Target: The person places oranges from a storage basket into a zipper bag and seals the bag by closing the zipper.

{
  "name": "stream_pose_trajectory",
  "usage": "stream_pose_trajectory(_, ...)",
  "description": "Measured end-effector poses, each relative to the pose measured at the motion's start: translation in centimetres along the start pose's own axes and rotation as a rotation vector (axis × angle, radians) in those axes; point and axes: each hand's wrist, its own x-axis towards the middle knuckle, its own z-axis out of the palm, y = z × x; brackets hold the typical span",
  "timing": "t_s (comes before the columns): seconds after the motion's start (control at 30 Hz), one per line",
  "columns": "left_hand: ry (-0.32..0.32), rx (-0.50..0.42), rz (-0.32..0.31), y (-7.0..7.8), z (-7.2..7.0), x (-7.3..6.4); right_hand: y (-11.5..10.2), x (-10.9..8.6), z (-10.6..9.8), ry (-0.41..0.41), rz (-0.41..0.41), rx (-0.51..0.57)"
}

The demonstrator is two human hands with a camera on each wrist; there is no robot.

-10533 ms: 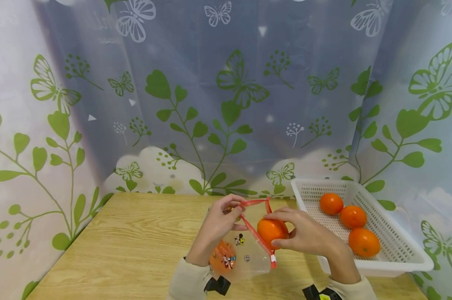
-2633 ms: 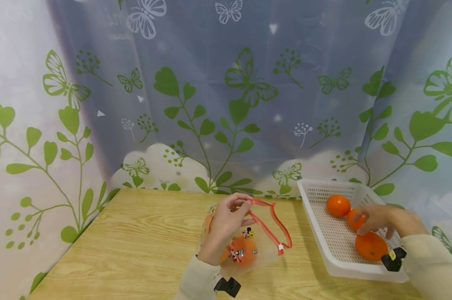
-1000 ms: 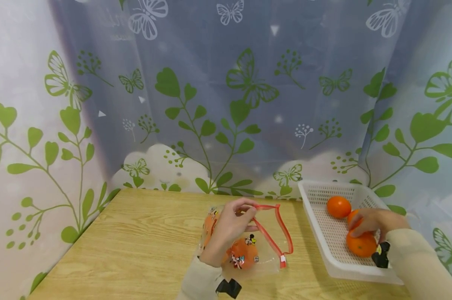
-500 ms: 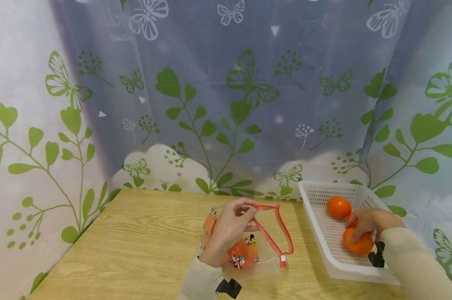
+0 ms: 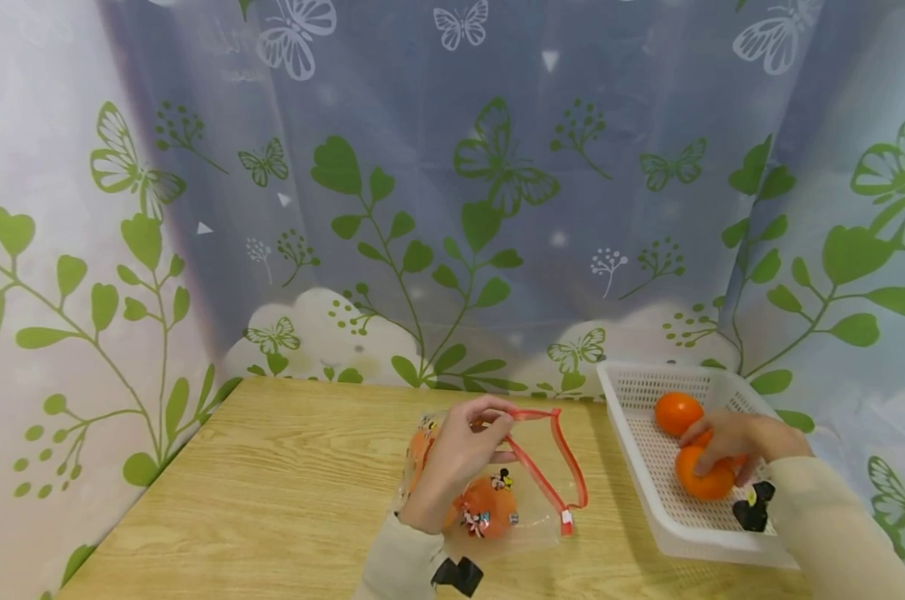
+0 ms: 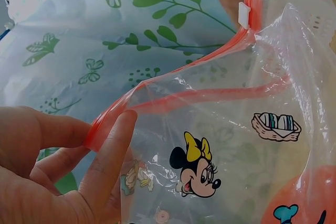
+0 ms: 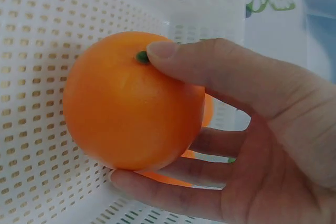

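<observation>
My left hand [image 5: 460, 454] pinches the red zip edge of a clear cartoon-printed zip bag [image 6: 231, 156] between thumb and fingers, and the bag's mouth gapes to the right. Through the plastic show oranges, one orange [image 5: 490, 510] at the front and one partly behind the left hand. In the white basket, my right hand [image 5: 737, 437] grips an orange [image 7: 126, 103], thumb beside its green stem spot and fingers under the far side. A second orange [image 5: 679, 413] lies behind it in the basket. Another is mostly hidden by the right hand.
The white perforated basket [image 5: 711, 546] stands at the right of the wooden table [image 5: 272, 483]. A printed curtain [image 5: 392, 100] with leaves and butterflies closes off the back and sides. The zip's white slider [image 6: 244, 15] sits at the bag's near corner.
The orange earlier at the bag's mouth is now inside. My right hand has since reached into the basket, taken hold of another orange and shifted it slightly left. The left hand keeps its pinch.
</observation>
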Motion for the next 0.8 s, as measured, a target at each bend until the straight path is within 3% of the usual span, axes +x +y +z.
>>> stream_pose_trajectory(0.5, -0.003, 0.003, 0.004, -0.1, 0.0, -0.1, -1.6, -1.0, -0.4, 0.085, -0.184, 0.004)
stream_pose_trajectory(0.8, 0.0, 0.008, 0.001, 0.0, 0.0, -0.1, -2.1, -2.2, 1.0, 0.165, -0.379, 0.03)
